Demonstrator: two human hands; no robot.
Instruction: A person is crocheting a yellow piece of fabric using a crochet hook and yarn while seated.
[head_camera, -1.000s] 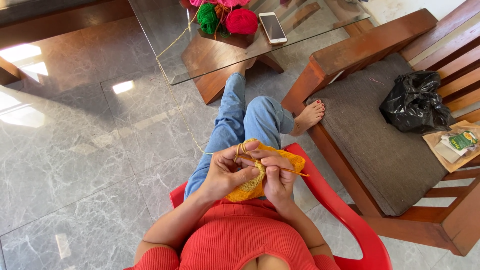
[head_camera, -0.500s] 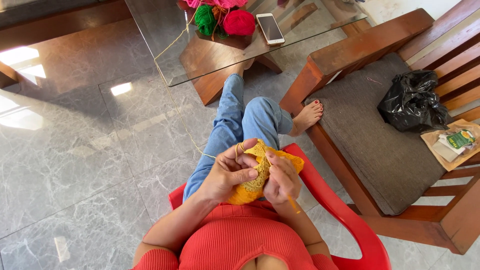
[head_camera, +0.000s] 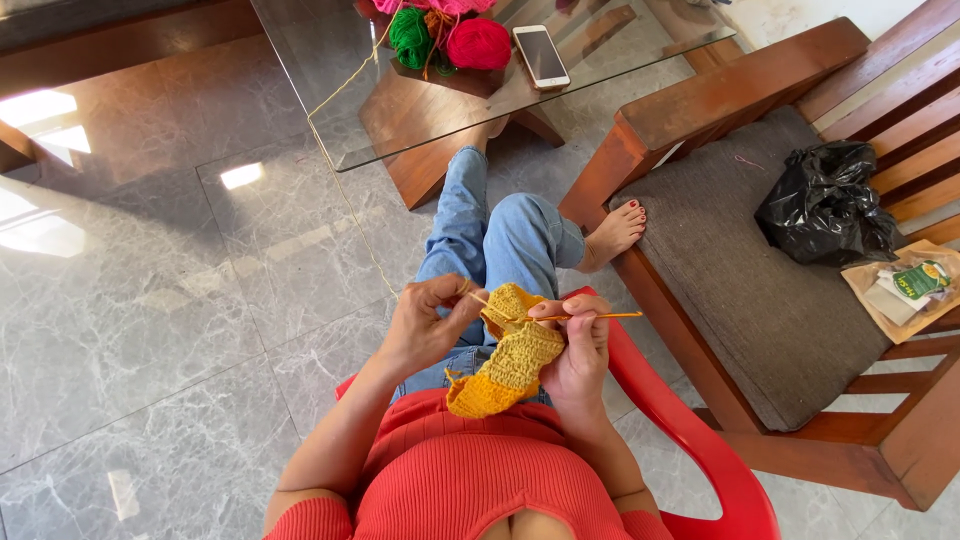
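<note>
While both hands work over the lap, the crochet piece (head_camera: 510, 355) hangs between them above the jeans (head_camera: 490, 235), its long axis slanting from the upper end near the fingers down to a lower-left corner by the red top (head_camera: 470, 480). It is a soft, nubbly strip of yellow stitches, paler at the top and deeper orange-yellow at the bottom, roughly a bent rectangle. The left hand (head_camera: 425, 325) is closed, thumb and fingers pinching the yarn (head_camera: 345, 190) and the piece's upper edge. The right hand (head_camera: 580, 355) is closed on the hook (head_camera: 590, 316), a thin straight orange rod lying almost level, its handle end pointing right, its working end toward the piece. The yarn, a thin yellow strand, runs up and away from the left hand to the near-left corner of the counter (head_camera: 600, 75), a glass sheet on a wooden base. Near the counter's far edge sit round yarn balls (head_camera: 450, 35), green and red, in a wooden tray, with a flat phone (head_camera: 540, 55) just right of them. A crumpled glossy black bag (head_camera: 825, 205) lies on the grey woven cushion (head_camera: 740, 290) of a wooden sofa
</note>
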